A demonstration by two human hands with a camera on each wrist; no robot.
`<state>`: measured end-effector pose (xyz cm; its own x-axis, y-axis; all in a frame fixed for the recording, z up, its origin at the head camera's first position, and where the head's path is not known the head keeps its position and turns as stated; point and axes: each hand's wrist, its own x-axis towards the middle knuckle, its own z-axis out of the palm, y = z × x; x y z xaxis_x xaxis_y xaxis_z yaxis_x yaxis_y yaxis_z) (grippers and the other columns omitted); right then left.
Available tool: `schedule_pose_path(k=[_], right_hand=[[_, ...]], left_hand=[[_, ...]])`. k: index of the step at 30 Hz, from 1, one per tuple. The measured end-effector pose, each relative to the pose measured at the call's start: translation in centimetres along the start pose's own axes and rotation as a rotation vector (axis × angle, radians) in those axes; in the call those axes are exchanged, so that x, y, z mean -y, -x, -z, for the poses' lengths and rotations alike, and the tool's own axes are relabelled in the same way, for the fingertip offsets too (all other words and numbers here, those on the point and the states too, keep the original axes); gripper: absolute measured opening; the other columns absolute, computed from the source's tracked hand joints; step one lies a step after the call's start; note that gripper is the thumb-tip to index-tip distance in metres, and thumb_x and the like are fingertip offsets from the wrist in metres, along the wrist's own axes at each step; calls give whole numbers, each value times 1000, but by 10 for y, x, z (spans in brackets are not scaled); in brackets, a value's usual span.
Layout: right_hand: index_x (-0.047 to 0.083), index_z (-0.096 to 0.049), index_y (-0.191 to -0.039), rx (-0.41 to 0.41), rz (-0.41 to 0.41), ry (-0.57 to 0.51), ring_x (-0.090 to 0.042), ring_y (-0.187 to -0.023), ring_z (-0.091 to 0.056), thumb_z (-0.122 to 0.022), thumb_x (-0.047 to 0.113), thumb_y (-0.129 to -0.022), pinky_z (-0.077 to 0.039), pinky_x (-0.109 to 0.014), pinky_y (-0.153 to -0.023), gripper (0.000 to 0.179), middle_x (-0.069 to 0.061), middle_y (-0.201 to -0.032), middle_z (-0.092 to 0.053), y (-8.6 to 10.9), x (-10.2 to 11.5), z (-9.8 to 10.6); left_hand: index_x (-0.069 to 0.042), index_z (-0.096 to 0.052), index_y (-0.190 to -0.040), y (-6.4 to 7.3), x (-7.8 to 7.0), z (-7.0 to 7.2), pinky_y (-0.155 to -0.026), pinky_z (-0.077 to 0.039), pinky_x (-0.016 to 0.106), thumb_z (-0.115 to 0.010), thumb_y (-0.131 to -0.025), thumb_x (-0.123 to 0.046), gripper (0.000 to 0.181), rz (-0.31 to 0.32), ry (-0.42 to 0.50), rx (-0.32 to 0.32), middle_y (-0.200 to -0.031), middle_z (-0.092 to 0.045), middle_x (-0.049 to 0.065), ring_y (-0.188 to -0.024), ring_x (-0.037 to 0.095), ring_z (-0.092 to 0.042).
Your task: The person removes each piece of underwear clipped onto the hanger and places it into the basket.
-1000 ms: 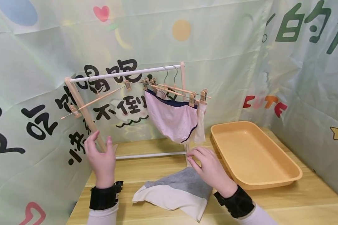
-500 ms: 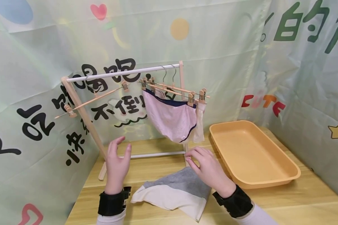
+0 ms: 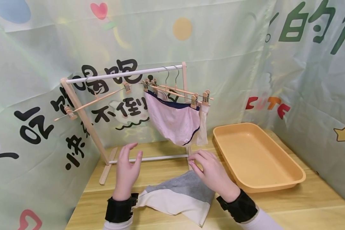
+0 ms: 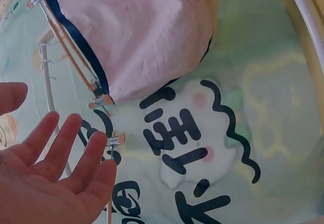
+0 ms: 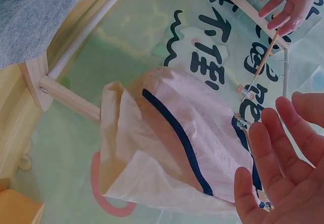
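My left hand (image 3: 127, 174) is raised in front of the small drying rack (image 3: 126, 74), its fingers loosely bent around nothing. My right hand (image 3: 211, 172) hovers above a grey-and-white garment (image 3: 178, 195) that lies on the table, and it too holds nothing. Pink underpants with navy trim (image 3: 173, 118) hang by clips from a hanger at the rack's right side. Behind them a cream garment (image 5: 147, 178) is clipped to a second hanger. A bare clip hanger (image 3: 99, 100) hangs on the left of the rail, apart from both hands.
An orange tray (image 3: 256, 156) stands on the table at the right. The rack's wooden foot (image 3: 107, 166) and low white bar (image 3: 161, 158) lie behind the hands. Printed cloth (image 3: 218, 38) surrounds the back and sides.
My left hand has moved right and slightly down, away from the rack's left post. The right hand stays nearly in place. The garments hang as before.
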<state>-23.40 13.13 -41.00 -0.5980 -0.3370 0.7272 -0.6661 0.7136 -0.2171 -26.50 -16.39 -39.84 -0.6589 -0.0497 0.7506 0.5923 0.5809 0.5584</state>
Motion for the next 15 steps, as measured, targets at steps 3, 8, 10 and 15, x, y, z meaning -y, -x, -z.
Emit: schedule_pose_path(k=[3,8,10,15], right_hand=[[18,-67,-97,-10,11,11,-13,-94,-58,-66,21,-88,-48,-43,-84,9,6,-96,-64,0,1,-1],[20,-66,-94,-5,42,14,-12,-92,-58,-71,17,-84,-49,-44,-83,12,6,-93,-64,1,3,-6],[20,-66,-95,12,54,7,-12,-92,-57,-71,16,-84,-49,-44,-82,13,6,-94,-63,2,4,-9],[21,-65,-96,91,55,-2,-12,-95,-56,-68,20,-86,-49,-44,-80,11,7,-96,-62,6,6,-18]], left_hand=[[-3,-59,-120,1,-1,-3,-96,-42,55,-65,-89,-13,33,-20,-11,44,-118,-60,17,-113,28,-51],[-6,-59,-121,4,-1,-8,-95,-44,54,-63,-91,-17,32,-24,-28,120,-118,-61,15,-113,26,-52],[-7,-59,-121,5,-2,-10,-95,-45,54,-63,-91,-18,32,-17,-33,144,-118,-61,15,-113,26,-52],[-7,-60,-119,8,-5,-18,-95,-46,54,-62,-92,-20,30,-9,-35,204,-117,-62,14,-112,27,-52]])
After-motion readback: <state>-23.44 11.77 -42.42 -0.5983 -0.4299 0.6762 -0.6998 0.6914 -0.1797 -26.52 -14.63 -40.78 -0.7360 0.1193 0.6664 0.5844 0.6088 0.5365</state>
